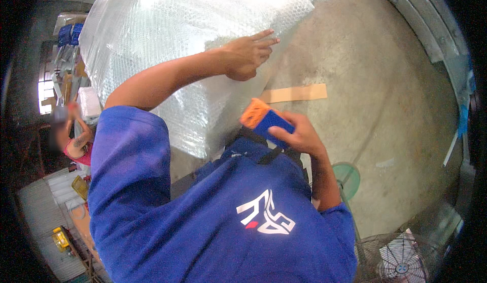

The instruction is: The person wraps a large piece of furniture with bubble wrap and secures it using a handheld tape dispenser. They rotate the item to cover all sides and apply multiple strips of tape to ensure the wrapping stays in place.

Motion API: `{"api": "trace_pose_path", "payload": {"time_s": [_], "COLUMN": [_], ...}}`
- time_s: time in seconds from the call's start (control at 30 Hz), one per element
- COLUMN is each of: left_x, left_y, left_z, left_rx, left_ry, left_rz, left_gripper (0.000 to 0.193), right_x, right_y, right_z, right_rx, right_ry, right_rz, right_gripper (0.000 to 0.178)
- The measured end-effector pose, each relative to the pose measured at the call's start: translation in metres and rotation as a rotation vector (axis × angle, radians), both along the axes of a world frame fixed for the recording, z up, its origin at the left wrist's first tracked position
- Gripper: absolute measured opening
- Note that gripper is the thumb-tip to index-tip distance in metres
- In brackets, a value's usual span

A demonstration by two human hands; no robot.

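A large bundle wrapped in clear bubble wrap point(167, 39) fills the upper left and middle. My left hand point(246, 54) is over its right side, index and middle fingers stretched out and the others partly bent. Whether its palm presses on the wrap cannot be told. My right hand point(302, 133) grips a blue block-shaped tool with an orange end point(269, 122), close in front of my body. The orange end points up and left toward the bundle. Its exact kind does not show.
A flat tan strip point(297, 93) lies on the concrete floor point(375, 70) right of the bundle. A caged fan point(401, 262) stands at lower right, near a green round object point(346, 180). Another person point(78, 141) is at far left, beside stacked goods.
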State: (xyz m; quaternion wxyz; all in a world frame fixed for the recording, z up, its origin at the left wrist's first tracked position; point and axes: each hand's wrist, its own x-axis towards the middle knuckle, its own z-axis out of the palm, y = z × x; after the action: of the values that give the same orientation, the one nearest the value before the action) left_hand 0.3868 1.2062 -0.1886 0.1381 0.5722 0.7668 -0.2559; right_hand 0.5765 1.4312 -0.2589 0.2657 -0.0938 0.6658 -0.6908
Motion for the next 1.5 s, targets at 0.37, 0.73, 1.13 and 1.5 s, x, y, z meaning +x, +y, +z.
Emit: {"api": "trace_pose_path", "payload": {"time_s": [0.37, 0.73, 1.13, 1.5], "left_x": [-0.003, 0.037, 0.153, 0.155], "left_y": [-0.004, -0.009, -0.045, -0.024], "left_z": [-0.008, 0.019, -0.007, -0.107], "left_rx": [0.121, 0.475, -0.071, -0.635], "left_ry": [-0.073, 0.133, 0.329, 0.128], "left_rz": [0.038, 0.037, 0.263, 0.103], "left_gripper": [0.058, 0.059, 0.073, 0.078], "right_x": [-0.067, -0.048, -0.039, -0.031], "right_y": [-0.057, -0.05, -0.045, -0.022], "right_z": [0.023, -0.056, -0.164, -0.153], "right_rx": [0.314, 0.192, 0.221, 0.954], "right_ry": [-0.09, 0.059, 0.037, 0.289], "right_rz": [0.322, 0.232, 0.207, 0.155], "right_gripper": [0.061, 0.055, 0.06, 0.064]}}
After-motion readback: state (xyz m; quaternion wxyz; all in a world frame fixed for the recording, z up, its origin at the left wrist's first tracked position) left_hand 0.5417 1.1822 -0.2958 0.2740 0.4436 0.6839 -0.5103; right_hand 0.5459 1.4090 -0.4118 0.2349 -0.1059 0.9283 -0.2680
